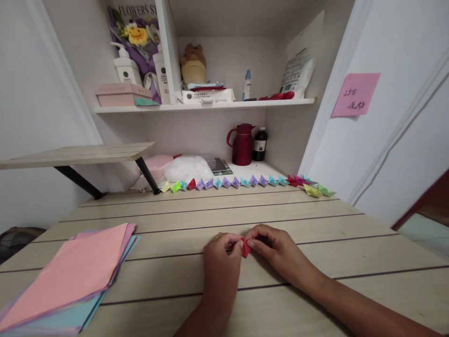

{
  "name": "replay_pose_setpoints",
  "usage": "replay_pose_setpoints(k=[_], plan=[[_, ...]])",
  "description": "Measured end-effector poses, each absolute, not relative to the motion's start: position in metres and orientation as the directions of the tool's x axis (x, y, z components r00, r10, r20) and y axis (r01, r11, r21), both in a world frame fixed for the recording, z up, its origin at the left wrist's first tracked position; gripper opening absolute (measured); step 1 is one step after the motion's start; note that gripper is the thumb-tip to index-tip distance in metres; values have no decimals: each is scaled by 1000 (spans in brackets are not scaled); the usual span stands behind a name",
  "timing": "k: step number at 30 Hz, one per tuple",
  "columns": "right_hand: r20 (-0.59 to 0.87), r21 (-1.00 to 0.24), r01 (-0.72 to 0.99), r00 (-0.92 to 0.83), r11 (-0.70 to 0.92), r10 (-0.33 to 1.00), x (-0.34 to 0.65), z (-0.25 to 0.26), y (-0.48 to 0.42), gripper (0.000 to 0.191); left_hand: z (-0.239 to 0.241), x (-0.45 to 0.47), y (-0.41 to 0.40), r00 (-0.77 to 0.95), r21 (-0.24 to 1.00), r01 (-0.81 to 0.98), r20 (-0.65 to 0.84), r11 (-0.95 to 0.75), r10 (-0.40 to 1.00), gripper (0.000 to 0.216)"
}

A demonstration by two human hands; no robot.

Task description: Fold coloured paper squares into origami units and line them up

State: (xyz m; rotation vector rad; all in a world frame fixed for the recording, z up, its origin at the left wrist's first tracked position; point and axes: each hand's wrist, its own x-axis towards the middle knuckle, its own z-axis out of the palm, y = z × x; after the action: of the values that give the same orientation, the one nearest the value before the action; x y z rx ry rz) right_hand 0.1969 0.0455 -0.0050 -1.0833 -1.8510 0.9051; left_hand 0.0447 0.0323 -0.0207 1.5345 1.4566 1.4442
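A small folded piece of red paper (245, 247) is pinched between both my hands just above the wooden table (315, 234). My left hand (220, 262) grips its left side with curled fingers. My right hand (275, 250) holds its right side between thumb and fingertips. Most of the red paper is hidden by my fingers. A row of several small folded paper boats (245, 181) in green, red, purple, blue and yellow lines the table's far edge.
A stack of coloured paper sheets (70, 276), pink on top, lies at the near left. A raised wooden shelf board (77, 153) stands at the left. Behind are a red jug (242, 144), a dark bottle (260, 144), a plastic bag (187, 168) and a pink sticky note (355, 94).
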Motion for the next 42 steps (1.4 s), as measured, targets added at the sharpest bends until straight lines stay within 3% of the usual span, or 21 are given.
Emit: replay_pose_setpoints(k=[5,13,29,42], plan=[[363,-778,417,-313,470,878,198,-6,45,17,-21,45,33,-187,911,343,306,-230,933,13],[415,-755,424,-282,501,865,196,-7,43,15,-23,47,32,-186,900,362,325,-243,927,12],[391,-735,486,-267,473,881,194,-6,42,15,-24,49,31,-201,876,430,330,-219,922,10],[470,-658,510,-297,554,831,190,-5,38,13,-25,49,33,-191,851,474,348,-224,918,10]])
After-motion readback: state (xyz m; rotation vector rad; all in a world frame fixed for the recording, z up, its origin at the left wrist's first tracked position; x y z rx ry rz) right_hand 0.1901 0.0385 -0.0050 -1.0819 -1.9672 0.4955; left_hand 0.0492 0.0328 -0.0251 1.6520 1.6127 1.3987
